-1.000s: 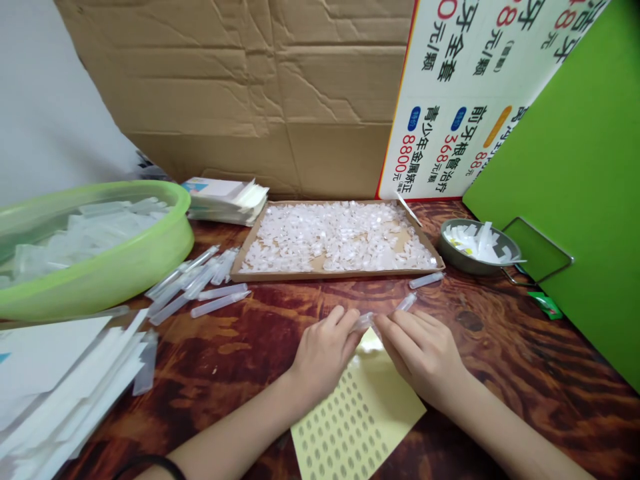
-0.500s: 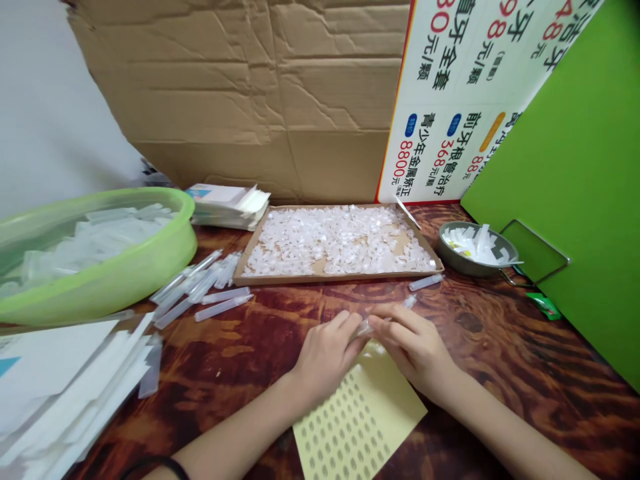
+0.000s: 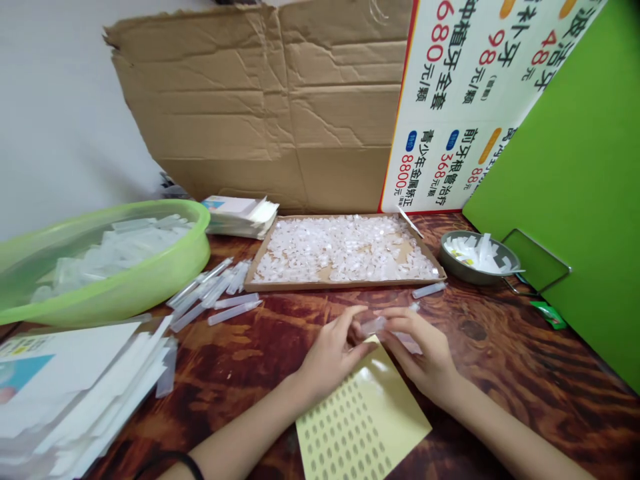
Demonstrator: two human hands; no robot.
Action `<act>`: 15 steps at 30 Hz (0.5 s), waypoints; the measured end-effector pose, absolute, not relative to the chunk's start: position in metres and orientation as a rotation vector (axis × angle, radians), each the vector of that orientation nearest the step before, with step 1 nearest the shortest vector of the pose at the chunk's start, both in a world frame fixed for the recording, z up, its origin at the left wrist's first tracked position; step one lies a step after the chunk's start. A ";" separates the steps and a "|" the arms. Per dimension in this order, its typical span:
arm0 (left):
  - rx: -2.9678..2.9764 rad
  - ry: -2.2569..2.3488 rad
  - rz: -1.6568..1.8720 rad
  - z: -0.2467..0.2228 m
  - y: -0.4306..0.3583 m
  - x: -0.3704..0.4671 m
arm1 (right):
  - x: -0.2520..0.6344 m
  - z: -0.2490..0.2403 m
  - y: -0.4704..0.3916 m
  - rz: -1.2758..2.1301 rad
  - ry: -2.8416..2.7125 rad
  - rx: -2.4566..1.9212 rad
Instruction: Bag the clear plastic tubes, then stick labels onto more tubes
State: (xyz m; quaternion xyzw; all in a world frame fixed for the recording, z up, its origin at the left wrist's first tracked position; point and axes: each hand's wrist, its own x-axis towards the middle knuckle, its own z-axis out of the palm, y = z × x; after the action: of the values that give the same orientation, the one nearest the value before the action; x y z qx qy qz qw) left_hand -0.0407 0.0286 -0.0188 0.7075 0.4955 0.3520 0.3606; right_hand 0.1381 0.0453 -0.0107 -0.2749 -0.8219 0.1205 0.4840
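A small clear plastic tube [image 3: 373, 325] lies between my two hands, just above the top corner of a yellow sticker sheet [image 3: 360, 427] printed with rows of small oval marks. My left hand [image 3: 333, 357] has its fingers curled round the tube's left end, the thumb near the sheet's top corner. The fingers of my right hand [image 3: 423, 350] are closed on the tube's right end. Another clear piece shows partly beneath my right fingers.
Behind the hands is a cardboard tray [image 3: 345, 285] of small clear pieces. A green basin [image 3: 165, 280] of tubes, loose tubes [image 3: 234, 312] and stacked cards [image 3: 65, 393] are at left. A grey bowl [image 3: 477, 273] of white strips stands right, by a green panel [image 3: 565, 200].
The view has shifted slightly, so the surroundings sit lower and further right. My left fingers have spread somewhat from the right ones, and more of the tube and the sheet's top corner shows.
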 end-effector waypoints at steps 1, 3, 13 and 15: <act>1.731 1.223 0.952 -0.018 0.030 -0.042 | 0.139 -0.010 0.046 0.234 -2.036 -0.661; 1.543 1.127 1.032 -0.015 0.033 -0.045 | 0.140 -0.011 0.047 0.086 -2.146 -0.696; 1.163 1.201 1.716 0.014 0.060 -0.104 | 0.120 -0.008 0.006 0.489 -2.740 -0.678; 1.364 1.651 1.639 0.020 0.065 -0.126 | 0.120 -0.010 0.008 0.500 -2.758 -0.730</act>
State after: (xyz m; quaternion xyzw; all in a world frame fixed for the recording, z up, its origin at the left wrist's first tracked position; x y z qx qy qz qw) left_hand -0.1264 0.0646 0.0195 0.4932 0.5972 0.5929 0.2204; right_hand 0.1202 0.0080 -0.0097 -0.2501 -0.9451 0.1715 0.1222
